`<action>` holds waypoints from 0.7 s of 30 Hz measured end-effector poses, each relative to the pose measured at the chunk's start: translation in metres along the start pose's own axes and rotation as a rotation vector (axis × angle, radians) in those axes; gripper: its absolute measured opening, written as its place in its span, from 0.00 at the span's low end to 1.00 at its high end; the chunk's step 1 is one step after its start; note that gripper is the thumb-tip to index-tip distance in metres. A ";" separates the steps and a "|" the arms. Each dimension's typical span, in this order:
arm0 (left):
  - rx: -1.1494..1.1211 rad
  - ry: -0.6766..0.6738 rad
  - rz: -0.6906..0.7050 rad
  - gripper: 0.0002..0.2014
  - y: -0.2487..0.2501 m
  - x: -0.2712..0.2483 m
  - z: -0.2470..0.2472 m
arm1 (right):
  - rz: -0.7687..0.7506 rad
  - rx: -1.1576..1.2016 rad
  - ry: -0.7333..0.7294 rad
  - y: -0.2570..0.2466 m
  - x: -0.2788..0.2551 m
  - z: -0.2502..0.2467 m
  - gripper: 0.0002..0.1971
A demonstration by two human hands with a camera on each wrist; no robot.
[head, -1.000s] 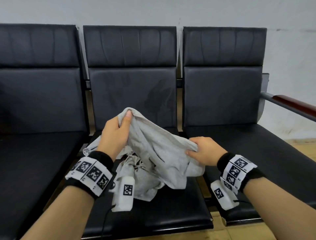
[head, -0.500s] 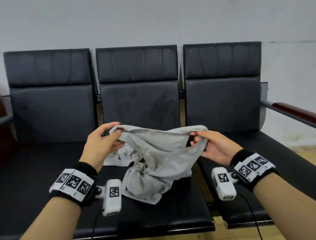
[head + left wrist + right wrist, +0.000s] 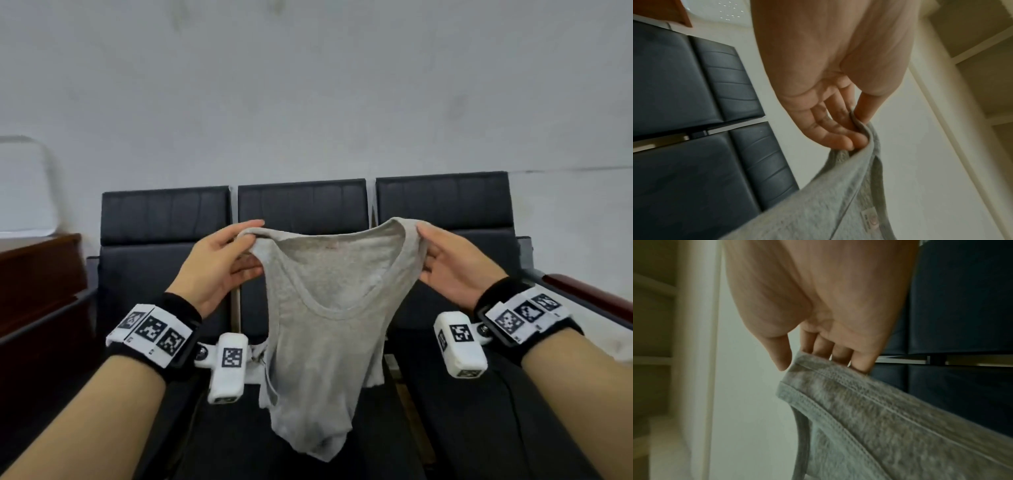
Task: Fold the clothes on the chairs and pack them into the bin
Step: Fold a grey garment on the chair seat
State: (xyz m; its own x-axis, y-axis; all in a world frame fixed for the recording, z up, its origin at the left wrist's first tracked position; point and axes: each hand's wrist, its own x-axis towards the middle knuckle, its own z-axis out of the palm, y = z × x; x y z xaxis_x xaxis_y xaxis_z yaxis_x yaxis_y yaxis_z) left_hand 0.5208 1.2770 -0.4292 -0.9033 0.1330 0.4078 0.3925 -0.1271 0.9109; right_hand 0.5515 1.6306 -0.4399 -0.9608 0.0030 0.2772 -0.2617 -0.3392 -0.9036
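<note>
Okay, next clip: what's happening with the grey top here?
A person holds a grey tank top up by its shoulder straps, the left hand pinching one strap and the right hand pinching the other. The top hangs open and unfolded in front of the black chairs, its lower end hanging down to about the middle seat. No fold has been made yet, and no bin is in view.

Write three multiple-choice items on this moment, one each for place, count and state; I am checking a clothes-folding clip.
1. Where is the grey tank top?
A. Flat on a seat
B. Held up over the middle chair
C. In a bin

2. How many black chairs stand in the row?
A. Two
B. Three
C. Five

3. How is the top held?
A. By both straps
B. By the hem
C. One-handed

B: it hangs before the middle chair.
B: three backrests show.
A: left hand and right hand each pinch a strap.
</note>
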 end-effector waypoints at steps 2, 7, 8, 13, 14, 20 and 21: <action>0.029 -0.001 0.069 0.14 0.029 -0.004 0.004 | -0.035 -0.012 -0.010 -0.028 -0.004 0.014 0.20; 0.033 0.025 0.109 0.13 0.097 -0.012 0.004 | -0.167 -0.013 -0.022 -0.091 -0.017 0.042 0.17; 0.021 0.042 0.106 0.14 0.109 -0.013 0.004 | -0.199 -0.015 -0.028 -0.102 -0.019 0.047 0.15; -0.075 0.078 0.114 0.14 0.138 -0.021 0.007 | -0.358 -0.055 -0.055 -0.134 -0.036 0.068 0.11; -0.084 0.079 0.111 0.15 0.136 -0.022 0.006 | -0.380 -0.076 -0.057 -0.133 -0.038 0.070 0.11; -0.220 0.102 0.062 0.15 0.082 -0.025 0.008 | -0.308 -0.130 -0.001 -0.080 -0.030 0.056 0.14; -0.226 0.103 0.058 0.15 0.068 -0.025 0.010 | -0.297 -0.153 0.013 -0.065 -0.028 0.052 0.15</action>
State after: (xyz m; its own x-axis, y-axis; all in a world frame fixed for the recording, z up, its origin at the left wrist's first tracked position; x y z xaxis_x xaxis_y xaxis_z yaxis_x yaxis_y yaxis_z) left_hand 0.5713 1.2746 -0.3771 -0.8978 0.0195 0.4399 0.4061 -0.3494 0.8444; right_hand 0.6002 1.6036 -0.3723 -0.8415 0.0931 0.5322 -0.5400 -0.1763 -0.8230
